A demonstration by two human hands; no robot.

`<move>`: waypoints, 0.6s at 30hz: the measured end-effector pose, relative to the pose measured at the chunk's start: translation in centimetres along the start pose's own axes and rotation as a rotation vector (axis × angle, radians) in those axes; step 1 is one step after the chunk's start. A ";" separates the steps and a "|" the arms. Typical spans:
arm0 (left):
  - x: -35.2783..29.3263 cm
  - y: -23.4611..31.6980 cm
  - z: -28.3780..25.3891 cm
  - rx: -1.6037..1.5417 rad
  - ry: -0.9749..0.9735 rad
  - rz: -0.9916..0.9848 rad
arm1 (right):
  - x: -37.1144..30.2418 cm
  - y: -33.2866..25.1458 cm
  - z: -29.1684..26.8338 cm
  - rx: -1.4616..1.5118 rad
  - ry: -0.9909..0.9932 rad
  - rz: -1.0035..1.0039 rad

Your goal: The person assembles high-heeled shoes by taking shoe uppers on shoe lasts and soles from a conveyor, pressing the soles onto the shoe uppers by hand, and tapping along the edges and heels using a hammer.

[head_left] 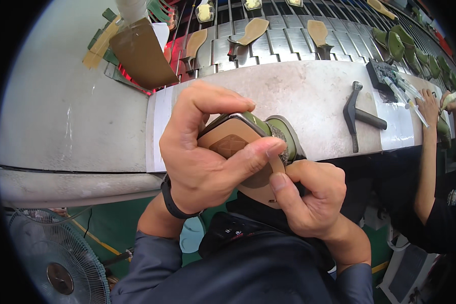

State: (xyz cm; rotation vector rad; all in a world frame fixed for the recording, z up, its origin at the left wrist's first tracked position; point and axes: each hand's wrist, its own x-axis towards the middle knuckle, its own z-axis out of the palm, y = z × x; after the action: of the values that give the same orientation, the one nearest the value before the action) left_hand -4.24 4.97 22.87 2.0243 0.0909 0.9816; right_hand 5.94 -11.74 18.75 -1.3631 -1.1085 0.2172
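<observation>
Bare bench top (pixel 309 96) beyond the hands; hammer (pixel 357 115) and a co-worker's arm (pixel 428 167) rightward

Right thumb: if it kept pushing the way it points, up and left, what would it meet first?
The right thumb already presses the tan sole; just beyond lies the left thumb. Depth is uncertain.

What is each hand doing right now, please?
Left hand: closed around the tan shoe sole, thumb on it.
Right hand: closed, pinching the sole's lower edge.
</observation>
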 end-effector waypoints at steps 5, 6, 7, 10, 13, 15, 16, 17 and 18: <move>0.9 1.8 1.1 -0.152 -0.048 -0.156 | 0.8 -1.5 -2.9 -0.271 0.068 0.003; 1.1 2.1 1.1 -0.188 -0.036 -0.161 | 2.1 -1.5 -3.8 -0.355 0.049 -0.198; 1.6 2.4 1.0 -0.266 -0.156 -0.154 | 3.1 -2.3 -3.7 -0.287 0.058 -0.181; 3.2 2.1 2.9 -0.450 -0.258 -0.069 | 4.9 -5.2 -6.1 -0.352 -0.222 0.015; 4.1 -2.5 4.9 -0.730 -0.004 -0.414 | 4.9 -6.7 -10.5 -0.296 -0.191 0.397; 2.6 -7.5 4.9 -0.871 0.031 -0.707 | 3.0 -3.7 -12.8 0.021 0.076 0.437; 1.3 -9.8 5.4 -0.901 0.004 -0.816 | 1.9 -2.0 -13.8 0.158 0.224 0.440; 0.0 -10.2 6.7 -0.979 0.111 -0.831 | 0.3 -0.4 -13.6 0.319 0.305 0.490; -1.3 -10.5 7.6 -1.042 0.232 -0.839 | -1.5 1.2 -12.6 0.494 0.372 0.536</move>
State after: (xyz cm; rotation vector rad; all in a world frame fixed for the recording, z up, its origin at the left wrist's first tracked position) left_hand 2.86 5.94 12.05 0.7684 0.4171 0.5094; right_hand 14.89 -20.84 19.26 -1.1603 -0.3283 0.5620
